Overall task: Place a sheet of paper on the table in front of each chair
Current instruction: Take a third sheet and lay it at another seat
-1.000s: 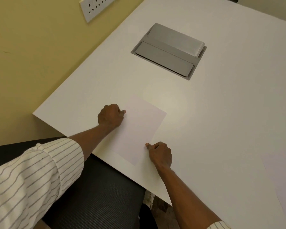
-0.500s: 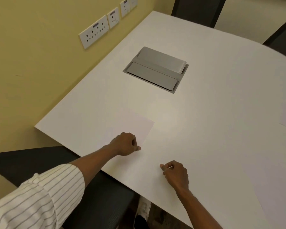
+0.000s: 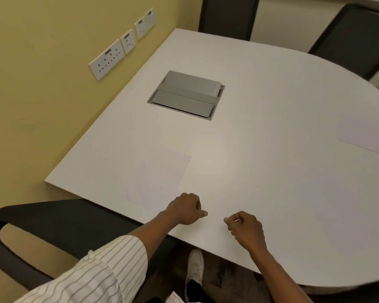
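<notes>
A white sheet of paper lies flat on the white table near its front left edge, in front of a black chair. My left hand hovers just right of the sheet's near corner, fingers curled and holding nothing. My right hand is beside it over bare tabletop, also curled and holding nothing. A second sheet lies at the table's right side. A third pale sheet lies at the near right.
A grey cable box lid is set into the table's middle. Wall sockets line the yellow wall on the left. Two more black chairs stand at the far end and far right. A white shoe shows below the table edge.
Both hands have let go of the near sheet and drawn back to the right toward the table edge. The view has lifted, showing the far chairs.
</notes>
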Demonstrator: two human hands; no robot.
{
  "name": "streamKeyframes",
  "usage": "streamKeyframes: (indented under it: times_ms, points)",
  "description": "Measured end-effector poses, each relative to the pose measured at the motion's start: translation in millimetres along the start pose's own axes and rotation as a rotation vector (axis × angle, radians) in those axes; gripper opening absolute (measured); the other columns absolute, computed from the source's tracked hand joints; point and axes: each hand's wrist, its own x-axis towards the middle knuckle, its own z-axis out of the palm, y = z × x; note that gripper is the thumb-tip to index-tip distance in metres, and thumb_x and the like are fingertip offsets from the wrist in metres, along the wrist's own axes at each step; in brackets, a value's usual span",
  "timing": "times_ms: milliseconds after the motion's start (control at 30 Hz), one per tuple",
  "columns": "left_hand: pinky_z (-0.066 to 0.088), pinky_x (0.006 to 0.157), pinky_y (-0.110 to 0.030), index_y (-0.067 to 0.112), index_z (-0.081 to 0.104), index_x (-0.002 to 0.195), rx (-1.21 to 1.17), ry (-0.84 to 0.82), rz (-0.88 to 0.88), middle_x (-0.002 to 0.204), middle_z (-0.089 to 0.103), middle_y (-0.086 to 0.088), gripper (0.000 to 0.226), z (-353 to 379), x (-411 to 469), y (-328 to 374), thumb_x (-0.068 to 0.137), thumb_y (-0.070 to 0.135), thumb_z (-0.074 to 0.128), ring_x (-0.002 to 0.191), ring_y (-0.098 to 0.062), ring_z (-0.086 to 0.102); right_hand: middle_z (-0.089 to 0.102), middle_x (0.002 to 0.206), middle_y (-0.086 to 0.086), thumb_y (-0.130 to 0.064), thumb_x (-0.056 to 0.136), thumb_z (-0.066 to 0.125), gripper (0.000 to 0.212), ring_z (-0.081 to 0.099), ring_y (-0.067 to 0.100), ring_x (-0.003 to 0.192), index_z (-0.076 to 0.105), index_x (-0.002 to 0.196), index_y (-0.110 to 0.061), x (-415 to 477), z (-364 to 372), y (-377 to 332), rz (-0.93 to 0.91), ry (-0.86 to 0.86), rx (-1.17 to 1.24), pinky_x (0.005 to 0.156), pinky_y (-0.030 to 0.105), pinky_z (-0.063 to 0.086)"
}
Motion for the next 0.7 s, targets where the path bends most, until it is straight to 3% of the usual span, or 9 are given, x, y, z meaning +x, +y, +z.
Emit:
streamKeyframes:
  times_ms: [333,533,700]
  points:
    - [0.058,0.096,-0.044,0.018,0.068,0.112,0.222,-0.088,0.164,0.115,0.072,-0.003,0.039,71.3,-71.8,13.7,0.096,0.054,0.069,0.105,-0.026,0.068,0.078,0.086,-0.007,-0.044,0.092,0.079,0.015,0.075,0.011,0.082,0.074,0.090,-0.030,-112.4,14.9,66.9,0.012,0.027,0.002,0.085,0.039,0.065]
    - [0.060,0.095,-0.045,0.020,0.070,0.112,0.241,-0.189,0.252,0.110,0.073,0.000,0.039,137.9,-121.6,14.2,0.094,0.054,0.072,0.100,-0.020,0.069,0.065,0.069,-0.012,-0.035,0.091,0.083,0.014,0.061,0.002,0.069,0.075,0.086,-0.025,-199.5,25.3,126.0,0.103,0.134,0.010,0.063,0.022,0.046]
    - [0.062,0.090,-0.045,0.020,0.069,0.101,0.346,-0.242,0.320,0.101,0.073,-0.001,0.039,190.1,-152.2,21.8,0.091,0.057,0.072,0.094,-0.023,0.071,0.070,0.071,-0.007,-0.043,0.085,0.083,0.019,0.067,0.010,0.072,0.072,0.078,-0.029,-249.8,32.0,188.8,0.210,0.164,0.065,0.072,0.037,0.057]
